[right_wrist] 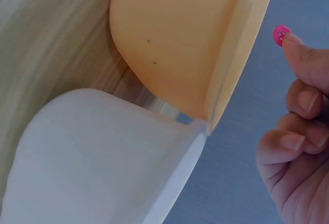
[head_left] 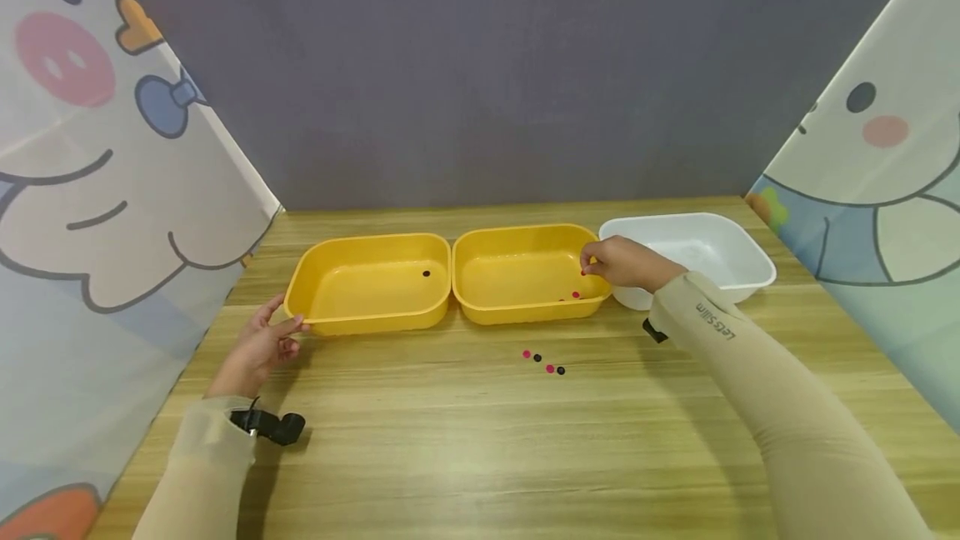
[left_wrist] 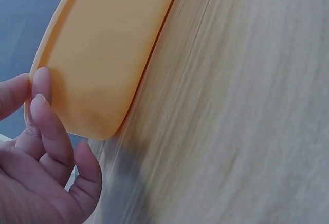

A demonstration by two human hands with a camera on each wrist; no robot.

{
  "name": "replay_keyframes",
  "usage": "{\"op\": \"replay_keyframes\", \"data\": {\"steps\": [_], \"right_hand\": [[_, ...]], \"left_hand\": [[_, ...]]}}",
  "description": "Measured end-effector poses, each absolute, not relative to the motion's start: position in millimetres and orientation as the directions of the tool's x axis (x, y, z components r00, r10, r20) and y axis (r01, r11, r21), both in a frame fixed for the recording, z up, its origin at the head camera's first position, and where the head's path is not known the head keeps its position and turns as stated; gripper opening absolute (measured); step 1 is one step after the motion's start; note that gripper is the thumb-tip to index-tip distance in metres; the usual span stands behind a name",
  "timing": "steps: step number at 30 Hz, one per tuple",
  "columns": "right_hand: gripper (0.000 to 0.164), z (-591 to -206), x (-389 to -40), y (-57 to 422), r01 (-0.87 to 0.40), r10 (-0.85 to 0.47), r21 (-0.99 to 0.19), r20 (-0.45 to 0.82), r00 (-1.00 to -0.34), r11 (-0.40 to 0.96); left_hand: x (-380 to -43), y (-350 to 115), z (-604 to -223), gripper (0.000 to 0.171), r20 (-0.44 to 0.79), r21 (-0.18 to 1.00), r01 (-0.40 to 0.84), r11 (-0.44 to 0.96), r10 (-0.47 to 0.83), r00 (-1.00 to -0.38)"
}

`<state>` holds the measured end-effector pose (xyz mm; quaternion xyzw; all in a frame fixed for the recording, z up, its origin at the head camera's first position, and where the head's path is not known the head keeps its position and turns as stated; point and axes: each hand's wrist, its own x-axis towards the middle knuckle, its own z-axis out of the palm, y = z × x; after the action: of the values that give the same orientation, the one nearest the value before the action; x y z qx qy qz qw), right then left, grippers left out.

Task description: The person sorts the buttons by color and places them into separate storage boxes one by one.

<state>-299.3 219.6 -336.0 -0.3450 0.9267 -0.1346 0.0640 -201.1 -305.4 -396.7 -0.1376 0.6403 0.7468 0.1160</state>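
Observation:
My right hand [head_left: 628, 262] is over the right end of the right yellow tray [head_left: 517, 316]. Between its fingertips it pinches a small pink button [right_wrist: 280, 35] with tiny holes. Below that hand lie another pink button [head_left: 576, 295] and dark ones partly hidden by the tray's front wall. At the far left, my left hand [head_left: 258, 350] grips the near-left rim of the left yellow tray [head_left: 382, 322], fingers on both sides of the edge. One black button [head_left: 426, 273] lies inside that left tray.
Pink buttons [head_left: 527, 354] and black buttons [head_left: 561, 371] lie in a loose cluster on the wooden table [head_left: 420, 440], in front of the right yellow tray. A white tray [head_left: 738, 286] stands at the right, partly behind my right forearm. A grey wall [head_left: 510, 90] rises behind.

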Motion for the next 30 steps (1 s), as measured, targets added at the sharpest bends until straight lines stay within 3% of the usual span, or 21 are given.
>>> {"op": "replay_keyframes", "data": {"steps": [30], "right_hand": [[0.010, -357, -300, 225, -0.646, -0.680, -0.308, -0.005, -0.733, 0.699]], "left_hand": [[-193, -299, -398, 0.077, -0.333, 0.943, -0.331, -0.043, -0.073, -0.940]]}}
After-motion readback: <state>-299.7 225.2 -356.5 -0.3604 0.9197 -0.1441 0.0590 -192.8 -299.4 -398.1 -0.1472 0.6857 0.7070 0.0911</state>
